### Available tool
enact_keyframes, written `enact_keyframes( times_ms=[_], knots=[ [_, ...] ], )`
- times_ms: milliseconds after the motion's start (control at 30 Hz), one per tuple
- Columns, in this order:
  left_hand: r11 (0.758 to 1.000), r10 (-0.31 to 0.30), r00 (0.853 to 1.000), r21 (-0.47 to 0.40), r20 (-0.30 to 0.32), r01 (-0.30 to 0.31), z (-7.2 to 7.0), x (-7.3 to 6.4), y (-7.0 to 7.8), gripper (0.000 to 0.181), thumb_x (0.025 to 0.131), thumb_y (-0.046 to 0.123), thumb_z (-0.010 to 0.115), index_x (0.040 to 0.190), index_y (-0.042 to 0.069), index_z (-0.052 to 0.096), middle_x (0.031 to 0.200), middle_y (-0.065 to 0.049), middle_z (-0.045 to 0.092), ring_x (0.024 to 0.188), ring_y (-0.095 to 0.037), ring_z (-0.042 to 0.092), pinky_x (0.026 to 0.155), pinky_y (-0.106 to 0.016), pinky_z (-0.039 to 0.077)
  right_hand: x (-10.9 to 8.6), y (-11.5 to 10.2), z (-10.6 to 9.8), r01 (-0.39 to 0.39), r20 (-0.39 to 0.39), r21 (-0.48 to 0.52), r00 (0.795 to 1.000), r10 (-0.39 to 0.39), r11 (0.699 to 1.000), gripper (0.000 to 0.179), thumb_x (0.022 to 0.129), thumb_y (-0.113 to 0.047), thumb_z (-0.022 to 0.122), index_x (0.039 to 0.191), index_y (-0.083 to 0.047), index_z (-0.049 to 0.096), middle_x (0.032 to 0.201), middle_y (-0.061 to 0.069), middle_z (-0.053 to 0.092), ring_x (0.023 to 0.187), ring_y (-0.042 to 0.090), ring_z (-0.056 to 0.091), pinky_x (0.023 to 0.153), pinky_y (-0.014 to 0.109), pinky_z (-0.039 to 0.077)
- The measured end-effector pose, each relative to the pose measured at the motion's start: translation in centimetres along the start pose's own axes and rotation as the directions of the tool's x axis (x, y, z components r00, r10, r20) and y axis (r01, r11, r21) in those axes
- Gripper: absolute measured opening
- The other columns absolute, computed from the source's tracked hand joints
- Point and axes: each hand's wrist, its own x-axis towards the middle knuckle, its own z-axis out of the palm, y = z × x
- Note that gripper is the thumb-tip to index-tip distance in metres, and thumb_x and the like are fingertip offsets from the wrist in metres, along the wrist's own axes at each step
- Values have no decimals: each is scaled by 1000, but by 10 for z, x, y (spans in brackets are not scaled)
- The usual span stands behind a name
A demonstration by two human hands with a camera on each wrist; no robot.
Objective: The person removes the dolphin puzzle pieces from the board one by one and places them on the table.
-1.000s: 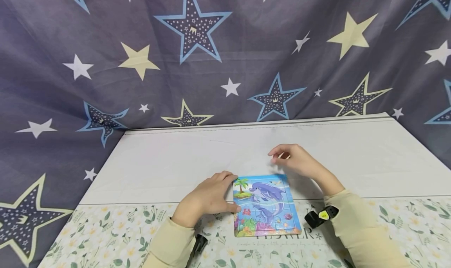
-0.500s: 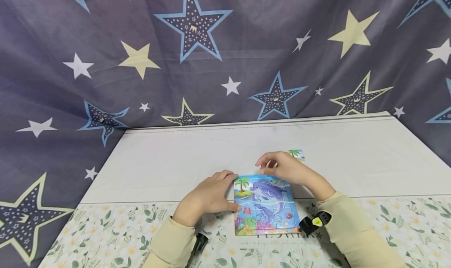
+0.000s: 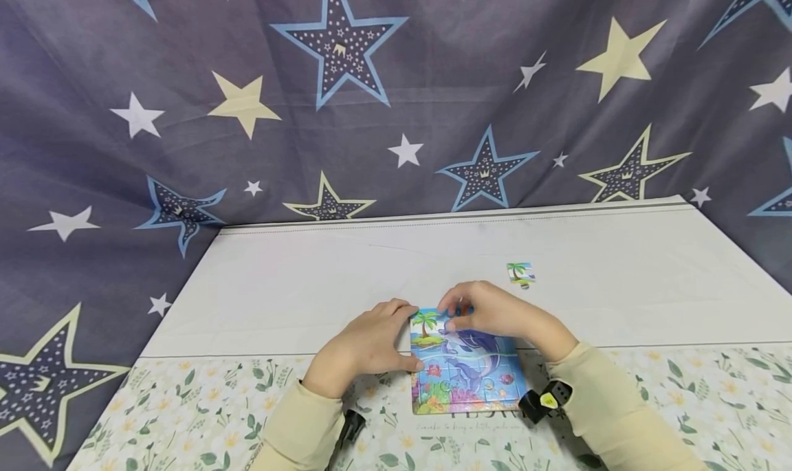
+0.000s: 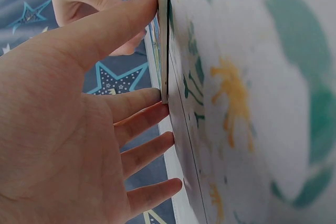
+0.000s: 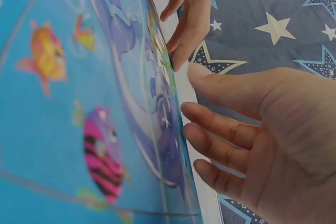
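Note:
A dolphin jigsaw puzzle point(image 3: 476, 371) in a square board lies in front of the person. My left hand point(image 3: 368, 344) rests at its left side, thumb on the board's face near the left edge. In the left wrist view the left hand's fingers point(image 4: 144, 157) are extended, the index fingertip touching the board's edge. Over the puzzle's upper edge is my right hand point(image 3: 495, 313), fingers slightly bent, with no piece visible between them. The right wrist view shows its spread fingers point(image 5: 218, 153) beside the board; contact at the fingertips is unclear.
One loose puzzle piece point(image 3: 521, 272) with a palm tree lies beyond the right hand on the white part of the tabletop point(image 3: 309, 285). A floral cloth point(image 3: 198, 416) covers the near part. A star-patterned curtain point(image 3: 396, 100) hangs behind.
My right hand has moved left and nearer, from beyond the board to over its upper edge. The loose palm-tree piece, out of sight at first, has come into view. The left hand has stayed put.

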Motion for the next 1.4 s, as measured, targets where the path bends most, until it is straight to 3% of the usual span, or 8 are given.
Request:
enact_keyframes(
  times_ms=[233,633,1000,1200,1400],
  knots=[
    [1000,-11,1000,8,8,11,0,0,1,87,82,49,77,151,10,40,152,-5,39,141,-28,35,112,-50,34,1,-1,5,19,27,-92,999,-16,996,23,83,-7,80,105,-6,73,88,-2,61,76,12,52,68,25,48],
    [1000,-6,1000,11,13,5,-1,1,1,87,82,49,77,151,10,41,151,-5,40,140,-28,36,112,-50,35,2,-1,9,19,54,-181,999,-10,983,23,84,-12,80,106,-11,74,90,-3,57,80,12,50,72,28,46],
    [1000,-12,1000,4,11,12,-1,0,2,87,82,48,78,151,10,41,152,-5,39,140,-28,36,112,-50,35,1,-4,10,-19,30,-197,999,25,980,22,83,-15,80,104,-17,74,96,-1,55,88,16,48,79,34,47],
    [1000,-13,1000,2,13,13,-1,0,2,86,82,49,78,151,11,41,151,-4,39,140,-28,36,111,-50,35,1,-6,10,-36,11,-206,999,39,978,23,82,-15,81,103,-19,73,102,-1,56,99,21,50,88,43,48],
    [1000,-10,1000,-1,9,10,-1,0,2,86,82,48,78,151,10,41,151,-5,40,140,-28,36,111,-50,35,1,-8,10,-42,13,-207,999,46,977,23,81,-15,82,102,-20,73,102,-2,58,99,21,51,88,44,49]
  ],
)
